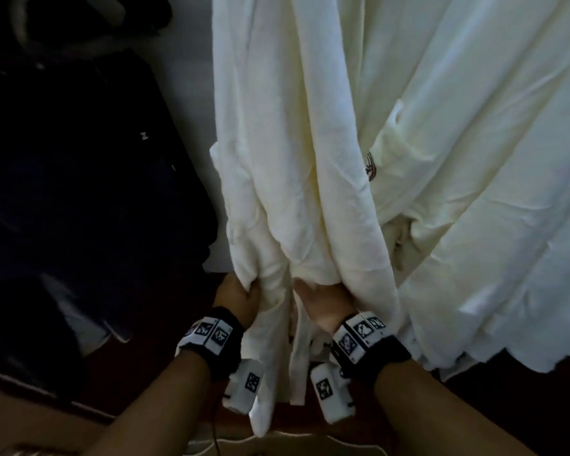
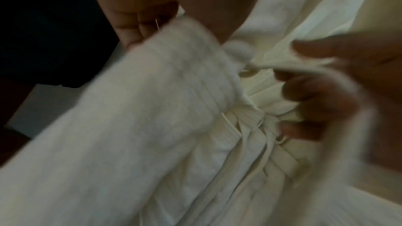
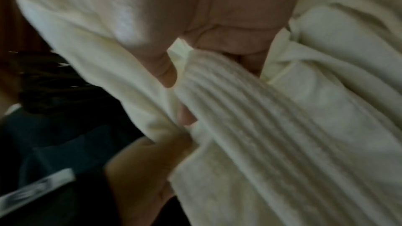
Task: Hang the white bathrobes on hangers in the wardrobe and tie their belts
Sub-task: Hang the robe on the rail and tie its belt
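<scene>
At centre frame, the left hand [image 1: 236, 297] and right hand [image 1: 326, 302] each close their grip on the ribbed belt [image 3: 250, 118] of the soft, hanging white bathrobe [image 1: 293, 143].

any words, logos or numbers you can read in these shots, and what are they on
No text reads clearly in any view.
Small dark red embroidered emblem on the chest of the hanging white bathrobe: too small and blurred to read.
Small white mark on the dark garment hanging at the left: possibly a letter, too small to tell.
Black-and-white square patterns on the wristbands: coded markers, not words.
</scene>
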